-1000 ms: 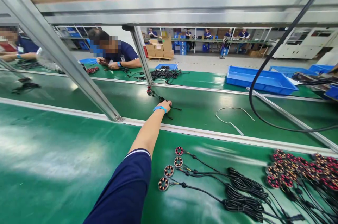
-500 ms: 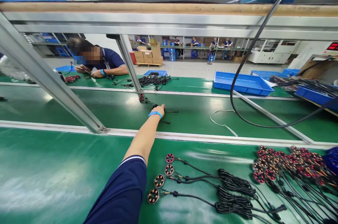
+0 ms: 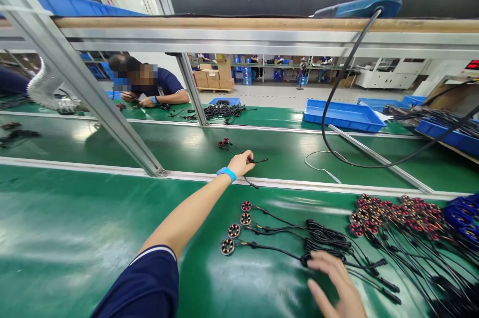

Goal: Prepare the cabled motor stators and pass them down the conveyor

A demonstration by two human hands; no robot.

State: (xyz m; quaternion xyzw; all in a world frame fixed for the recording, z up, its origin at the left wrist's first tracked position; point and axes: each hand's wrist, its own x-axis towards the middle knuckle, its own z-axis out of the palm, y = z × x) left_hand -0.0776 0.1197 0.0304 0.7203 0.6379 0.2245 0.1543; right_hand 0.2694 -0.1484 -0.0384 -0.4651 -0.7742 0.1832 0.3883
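Observation:
My left hand (image 3: 241, 164), with a blue wristband, is closed round black cables (image 3: 257, 161) over the middle green strip, near the white rail. Small red-and-black coils (image 3: 223, 143) trail from those cables on the far side. My right hand (image 3: 335, 283) is at the lower right, fingers apart, just over the near edge of the coiled black cables (image 3: 327, 238). Those cables run left to several round copper-wound coils (image 3: 234, 230) lying in a column on the green bench.
A large pile of coils (image 3: 404, 215) with cables lies at the right, beside blue parts (image 3: 464, 218). A metal post (image 3: 112, 108) slants on the left. A black cable loop (image 3: 325, 123) hangs ahead. Across the line, a person (image 3: 164, 81) works near a blue tray (image 3: 342, 116).
My left hand has drawn back toward me and right with the cables and attached coils. My right hand has come into view at the lower right. The view has shifted.

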